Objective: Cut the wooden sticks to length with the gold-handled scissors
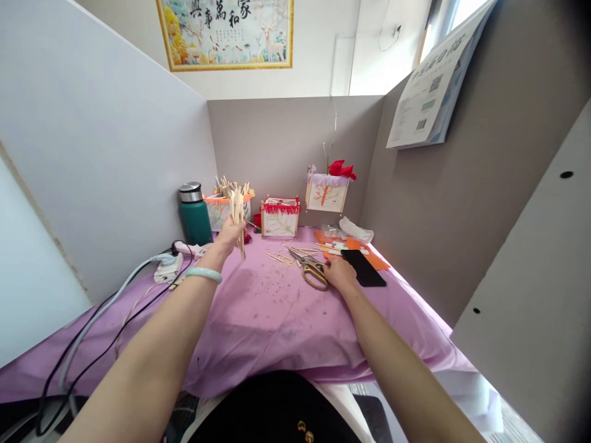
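Note:
My left hand (231, 235) is closed around an upright bundle of thin wooden sticks (237, 206), held above the left side of the table. My right hand (340, 272) rests low over the table, its curled fingers at the handles of gold-handled scissors (314, 277). The fingertips are partly hidden. The scissors' blades point away to the left, among loose wooden sticks (279, 257). Just right of this hand lies a black phone (364, 267). Behind my left hand, a box with an orange trim (217, 212) holds more sticks.
A green bottle (196, 215) stands at left, near a power strip (168, 269) with cables. At the back are a red-fringed box (279, 220) and a hanging lilac-trimmed box (327, 194) with a red flower. Orange paper (376, 261) lies at right. Grey partitions (277, 141) enclose the table.

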Tool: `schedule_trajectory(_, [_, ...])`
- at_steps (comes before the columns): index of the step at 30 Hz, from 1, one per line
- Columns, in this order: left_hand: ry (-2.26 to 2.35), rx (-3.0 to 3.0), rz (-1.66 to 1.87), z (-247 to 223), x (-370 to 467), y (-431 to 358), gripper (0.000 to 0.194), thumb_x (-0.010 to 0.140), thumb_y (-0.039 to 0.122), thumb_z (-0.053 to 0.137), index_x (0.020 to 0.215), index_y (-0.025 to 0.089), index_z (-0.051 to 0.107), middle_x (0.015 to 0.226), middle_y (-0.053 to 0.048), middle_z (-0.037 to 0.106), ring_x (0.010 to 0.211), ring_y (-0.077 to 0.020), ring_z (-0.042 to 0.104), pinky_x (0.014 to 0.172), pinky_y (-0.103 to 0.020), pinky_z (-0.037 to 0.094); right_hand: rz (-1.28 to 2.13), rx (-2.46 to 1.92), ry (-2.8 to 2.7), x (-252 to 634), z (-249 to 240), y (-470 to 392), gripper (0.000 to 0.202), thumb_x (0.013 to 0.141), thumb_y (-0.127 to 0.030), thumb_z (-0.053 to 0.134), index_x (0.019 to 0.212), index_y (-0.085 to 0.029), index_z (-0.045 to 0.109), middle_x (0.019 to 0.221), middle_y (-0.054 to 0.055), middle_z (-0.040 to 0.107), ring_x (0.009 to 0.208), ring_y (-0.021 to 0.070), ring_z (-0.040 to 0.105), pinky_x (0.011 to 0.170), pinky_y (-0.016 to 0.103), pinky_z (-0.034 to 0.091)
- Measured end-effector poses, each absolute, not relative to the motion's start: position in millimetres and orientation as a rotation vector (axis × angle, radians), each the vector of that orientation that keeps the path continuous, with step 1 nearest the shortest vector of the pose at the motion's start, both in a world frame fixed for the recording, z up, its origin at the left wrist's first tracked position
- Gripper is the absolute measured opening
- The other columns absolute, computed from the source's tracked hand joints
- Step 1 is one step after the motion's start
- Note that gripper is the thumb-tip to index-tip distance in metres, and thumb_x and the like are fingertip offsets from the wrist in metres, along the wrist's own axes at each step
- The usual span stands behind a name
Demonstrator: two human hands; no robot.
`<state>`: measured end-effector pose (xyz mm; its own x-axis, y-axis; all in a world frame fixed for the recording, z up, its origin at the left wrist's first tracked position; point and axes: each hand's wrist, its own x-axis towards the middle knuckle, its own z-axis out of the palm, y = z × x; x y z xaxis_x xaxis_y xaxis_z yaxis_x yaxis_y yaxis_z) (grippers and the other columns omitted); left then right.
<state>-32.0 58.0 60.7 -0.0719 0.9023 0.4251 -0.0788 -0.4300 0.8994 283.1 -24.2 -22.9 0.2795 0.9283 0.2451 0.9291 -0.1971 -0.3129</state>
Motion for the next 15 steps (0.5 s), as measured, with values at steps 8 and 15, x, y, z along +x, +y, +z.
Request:
schedule_trajectory(8, [0.882, 1.338, 1.589, 26.7, -8.5, 26.5, 0.045, 0.048, 0.018, 0.074, 0.088, 0.017, 0.054, 0.066, 0.005, 0.057, 0.057, -0.0114, 0.055, 0.058, -0.026, 0.045, 0.037, -2.16, -1.696, 283.9, -21.8, -24.1, 0.029, 0.089, -0.04, 0.051, 0.096, -0.023, 0.073, 0.104, 0.009, 0.073, 0.1, 0.0224, 0.067, 0.077, 0.026, 0.049])
schedule_trajectory(15, [0.85, 1.36, 1.501, 16.5, -3.1, 24.0, 0.054, 0.046, 0.024, 0.079, 0.095, 0.015, 0.058, 0.067, 0.004, 0.058, 0.058, -0.0119, 0.056, 0.061, -0.028, 0.046, 0.044, -2.167, -1.689, 284.5, -22.7, -22.2, 0.03, 0.088, -0.043, 0.053, 0.097, -0.024, 0.074, 0.102, 0.008, 0.073, 0.097, 0.0218, 0.067, 0.076, 0.025, 0.049])
